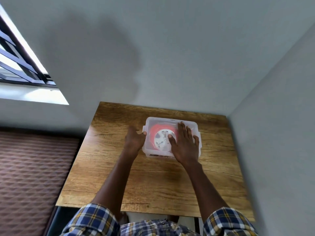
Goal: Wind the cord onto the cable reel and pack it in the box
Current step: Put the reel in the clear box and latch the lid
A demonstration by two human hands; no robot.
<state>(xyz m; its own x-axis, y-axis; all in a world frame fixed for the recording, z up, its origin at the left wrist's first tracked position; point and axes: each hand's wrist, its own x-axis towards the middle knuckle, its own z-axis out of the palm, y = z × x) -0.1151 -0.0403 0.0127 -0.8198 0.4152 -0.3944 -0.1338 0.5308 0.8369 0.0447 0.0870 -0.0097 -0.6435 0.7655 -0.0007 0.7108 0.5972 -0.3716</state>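
Note:
A clear plastic box (154, 120) with its lid on stands on the far middle of the wooden table (105, 167). Through the lid shows the cable reel (162, 139), white-faced with sockets, ringed by red-orange cord (154, 129). My right hand (185, 143) lies flat on the lid with straight spread fingers, covering the box's right half. My left hand (134, 139) is at the box's left side, its thumb touching the left latch; its fingers are hidden behind the hand.
The table stands in a corner, with grey walls right behind it and along its right edge. A brown quilted surface (34, 176) lies to the left, below a barred window (18, 57). Bare wood stretches from the box to the table's near edge.

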